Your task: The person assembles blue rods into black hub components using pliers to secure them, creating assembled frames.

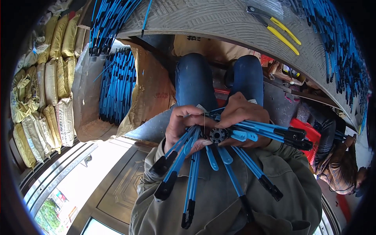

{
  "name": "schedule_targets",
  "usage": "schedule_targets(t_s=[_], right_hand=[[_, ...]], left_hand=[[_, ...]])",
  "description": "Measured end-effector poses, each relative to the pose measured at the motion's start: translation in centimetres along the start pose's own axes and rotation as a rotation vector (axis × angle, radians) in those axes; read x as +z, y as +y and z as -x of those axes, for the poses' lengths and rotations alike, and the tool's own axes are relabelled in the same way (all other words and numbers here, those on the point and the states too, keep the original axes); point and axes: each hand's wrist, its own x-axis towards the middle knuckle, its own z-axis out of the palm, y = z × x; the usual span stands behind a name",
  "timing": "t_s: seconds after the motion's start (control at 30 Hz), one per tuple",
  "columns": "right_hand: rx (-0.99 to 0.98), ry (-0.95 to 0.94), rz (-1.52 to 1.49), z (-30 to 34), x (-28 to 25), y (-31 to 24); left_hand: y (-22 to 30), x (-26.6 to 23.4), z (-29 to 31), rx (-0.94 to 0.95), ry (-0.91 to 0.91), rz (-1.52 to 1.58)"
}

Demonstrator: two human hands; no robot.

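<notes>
In front of my torso, above my lap, my two hands hold a fan of blue umbrella ribs [192, 178] with black plastic ends. The ribs spread out around a round black notched hub [218, 136], which faces up between my fingers. My left hand [176, 127] is closed around the ribs on the left, its thumb close to the hub. On the other side, my right hand [246, 113] is closed over the right-hand ribs, fingertips at the hub's upper edge. A thin wire [204, 124] shows near my left fingers. How the ribs join the hub is partly hidden by my fingers.
A worktable [196, 19] runs along the far side, bearing yellow-handled pliers [282, 35] and piled blue ribs [342, 58]. At left stands an open carton [152, 86] full of ribs, with stacked sacks [51, 84] beyond. Another person [338, 172] sits at right near a red stool [309, 137].
</notes>
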Motion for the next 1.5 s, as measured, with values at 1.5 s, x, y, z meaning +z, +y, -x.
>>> schedule_targets(t_s=[1.5], right_hand=[[0.250, -0.064, -0.289, -2.0, 0.0, -1.3]], left_hand=[[-2.0, -5.1, -9.7, -0.390, -0.984, 0.074]])
